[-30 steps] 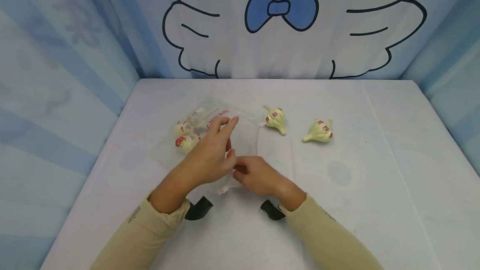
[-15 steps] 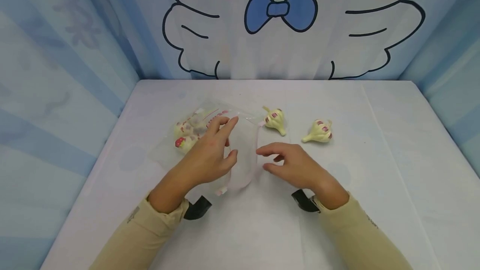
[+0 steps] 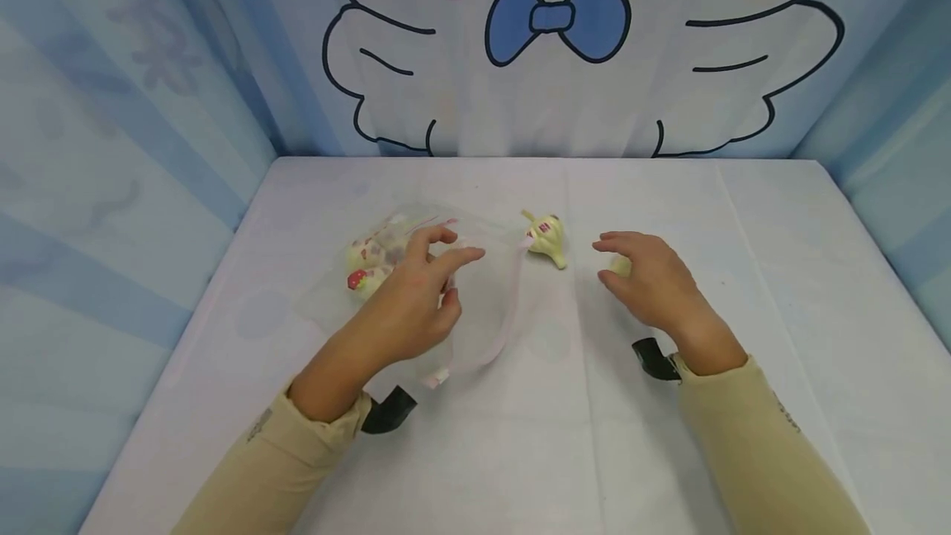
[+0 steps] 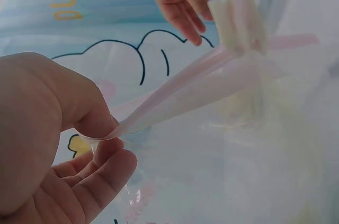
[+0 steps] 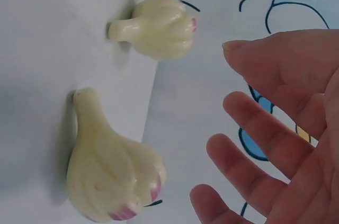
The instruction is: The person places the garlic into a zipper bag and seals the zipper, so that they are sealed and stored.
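My left hand point(image 3: 412, 304) pinches the rim of the clear zip bag point(image 3: 475, 295) — mouth facing right. My right hand point(image 3: 650, 283), fingers spread and grasping nothing, hovers over the right garlic bulb point(image 5: 114, 173), whose stem points left. The other garlic bulb point(image 3: 546, 238) lies between hand and bag mouth.

A small staged recording booth rather than a lived-in room: a white-covered desk point(image 3: 669, 436) is boxed in on the left, right and far sides by pale blue printed cloth point(image 3: 111, 147), the far panel showing a cartoon figure with a blue bow tie point(image 3: 557, 17).
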`<state>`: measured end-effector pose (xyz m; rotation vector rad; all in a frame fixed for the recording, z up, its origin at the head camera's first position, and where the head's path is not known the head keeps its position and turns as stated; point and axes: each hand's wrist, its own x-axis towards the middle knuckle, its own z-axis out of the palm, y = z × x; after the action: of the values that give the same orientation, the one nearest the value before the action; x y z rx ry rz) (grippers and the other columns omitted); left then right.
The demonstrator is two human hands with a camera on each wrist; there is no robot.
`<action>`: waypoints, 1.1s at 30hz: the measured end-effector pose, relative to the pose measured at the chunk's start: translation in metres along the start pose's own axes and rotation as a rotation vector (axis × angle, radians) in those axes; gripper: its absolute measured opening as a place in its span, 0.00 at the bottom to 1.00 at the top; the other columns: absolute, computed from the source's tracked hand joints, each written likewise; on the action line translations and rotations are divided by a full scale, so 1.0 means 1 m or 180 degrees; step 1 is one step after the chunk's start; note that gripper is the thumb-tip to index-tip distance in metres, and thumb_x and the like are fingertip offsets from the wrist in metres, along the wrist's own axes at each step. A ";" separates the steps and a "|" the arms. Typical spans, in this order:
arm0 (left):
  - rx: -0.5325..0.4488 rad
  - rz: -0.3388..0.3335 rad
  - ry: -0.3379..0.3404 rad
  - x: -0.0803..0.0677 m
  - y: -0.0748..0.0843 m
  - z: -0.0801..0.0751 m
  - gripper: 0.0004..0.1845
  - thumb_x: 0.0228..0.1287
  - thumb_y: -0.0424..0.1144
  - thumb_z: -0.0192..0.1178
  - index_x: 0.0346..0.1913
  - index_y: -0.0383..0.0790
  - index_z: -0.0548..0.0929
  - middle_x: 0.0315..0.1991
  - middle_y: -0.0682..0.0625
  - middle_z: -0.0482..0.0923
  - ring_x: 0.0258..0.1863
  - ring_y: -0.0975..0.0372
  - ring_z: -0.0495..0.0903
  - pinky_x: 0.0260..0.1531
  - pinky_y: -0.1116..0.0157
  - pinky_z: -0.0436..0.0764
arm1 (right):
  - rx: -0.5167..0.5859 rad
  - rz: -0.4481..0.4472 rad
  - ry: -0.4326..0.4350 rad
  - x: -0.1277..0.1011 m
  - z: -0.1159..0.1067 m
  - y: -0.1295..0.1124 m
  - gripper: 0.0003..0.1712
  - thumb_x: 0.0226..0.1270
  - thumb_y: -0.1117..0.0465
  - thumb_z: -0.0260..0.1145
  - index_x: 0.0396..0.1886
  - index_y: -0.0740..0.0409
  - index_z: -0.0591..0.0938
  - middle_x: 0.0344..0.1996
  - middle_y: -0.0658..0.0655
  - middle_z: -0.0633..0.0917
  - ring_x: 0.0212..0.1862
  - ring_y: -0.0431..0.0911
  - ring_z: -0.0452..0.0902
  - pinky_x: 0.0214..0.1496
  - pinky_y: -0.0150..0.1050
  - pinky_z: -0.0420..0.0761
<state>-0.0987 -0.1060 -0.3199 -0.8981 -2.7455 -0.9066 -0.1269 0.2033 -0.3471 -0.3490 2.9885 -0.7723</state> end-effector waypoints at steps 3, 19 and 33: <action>0.0017 -0.0008 0.0038 -0.001 0.001 -0.001 0.23 0.63 0.23 0.59 0.61 0.37 0.80 0.64 0.34 0.63 0.35 0.58 0.76 0.38 0.63 0.79 | -0.0141 0.0126 -0.0011 0.002 -0.001 0.007 0.24 0.68 0.64 0.63 0.63 0.65 0.79 0.68 0.65 0.72 0.69 0.66 0.62 0.66 0.63 0.64; 0.0088 0.0091 0.0309 0.000 0.001 -0.003 0.21 0.60 0.24 0.65 0.58 0.31 0.82 0.47 0.41 0.75 0.33 0.60 0.75 0.34 0.66 0.79 | -0.0602 0.0193 -0.0034 0.009 0.014 0.034 0.25 0.64 0.71 0.58 0.62 0.64 0.80 0.72 0.70 0.64 0.68 0.72 0.60 0.65 0.64 0.66; 0.0215 0.0052 0.0203 0.001 0.000 -0.005 0.34 0.56 0.26 0.68 0.68 0.29 0.72 0.54 0.40 0.70 0.37 0.58 0.78 0.37 0.64 0.79 | -0.0818 0.0329 -0.0008 0.009 0.020 0.039 0.27 0.66 0.71 0.54 0.64 0.62 0.78 0.72 0.69 0.62 0.66 0.73 0.57 0.56 0.70 0.67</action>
<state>-0.0993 -0.1082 -0.3158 -0.8637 -2.6934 -0.8199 -0.1417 0.2254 -0.3832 -0.1995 3.0777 -0.3791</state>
